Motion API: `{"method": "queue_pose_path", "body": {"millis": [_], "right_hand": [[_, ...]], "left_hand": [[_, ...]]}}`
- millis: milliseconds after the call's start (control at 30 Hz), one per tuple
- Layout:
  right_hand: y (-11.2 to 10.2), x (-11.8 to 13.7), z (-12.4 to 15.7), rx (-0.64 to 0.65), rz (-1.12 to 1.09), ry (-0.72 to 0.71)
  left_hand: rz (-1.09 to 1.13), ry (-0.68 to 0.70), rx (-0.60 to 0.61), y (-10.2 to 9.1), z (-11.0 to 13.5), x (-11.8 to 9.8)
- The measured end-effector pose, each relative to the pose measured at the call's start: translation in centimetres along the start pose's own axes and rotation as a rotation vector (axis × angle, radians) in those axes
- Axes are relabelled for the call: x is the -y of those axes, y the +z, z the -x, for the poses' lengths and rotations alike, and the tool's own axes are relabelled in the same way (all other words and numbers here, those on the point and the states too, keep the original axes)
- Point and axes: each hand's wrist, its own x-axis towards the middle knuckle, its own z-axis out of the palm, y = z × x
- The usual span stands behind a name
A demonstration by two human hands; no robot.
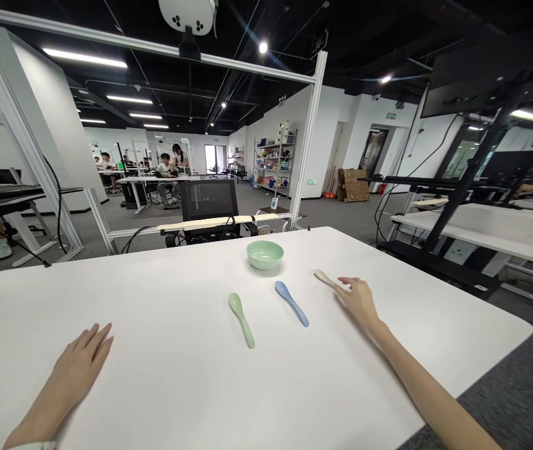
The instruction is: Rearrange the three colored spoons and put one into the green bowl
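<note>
Now the right hand (359, 301) is at the handle of the cream spoon (323, 277), right on the white table (163, 381); whether its grip has closed, I cannot tell. Leftward lie the blue spoon (291, 302) and green spoon (241, 319), the green bowl (265, 256) farther off. Near left, the left hand (80, 361) spreads, grip released.

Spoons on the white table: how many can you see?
3: the green spoon, left of the others; the blue spoon, between the other two; and the cream spoon, at the right hand, which partly hides its handle. No other spoon shows.
</note>
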Motion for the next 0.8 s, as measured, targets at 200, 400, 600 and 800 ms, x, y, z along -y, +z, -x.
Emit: {"method": "queue_pose_path", "body": {"millis": [200,400,600,800], "right_hand": [[1.1,7.2,3.9,0.258,-0.22,-0.137],[2.5,13.4,7.7,0.437,-0.337,-0.202],[3.3,18.6,11.7,0.447,-0.681,-0.289],[4.5,22.8,14.8,0.585,-0.851,-0.296]], "left_hand": [[0.164,0.091,-0.096,-3.0,0.6,-4.0],[0.62,0.055,0.096,-8.3,2.1,-16.0],[1.054,0.06,0.518,-9.8,3.4,-27.9],[1.126,0.057,0.528,-9.0,3.0,-30.8]]}}
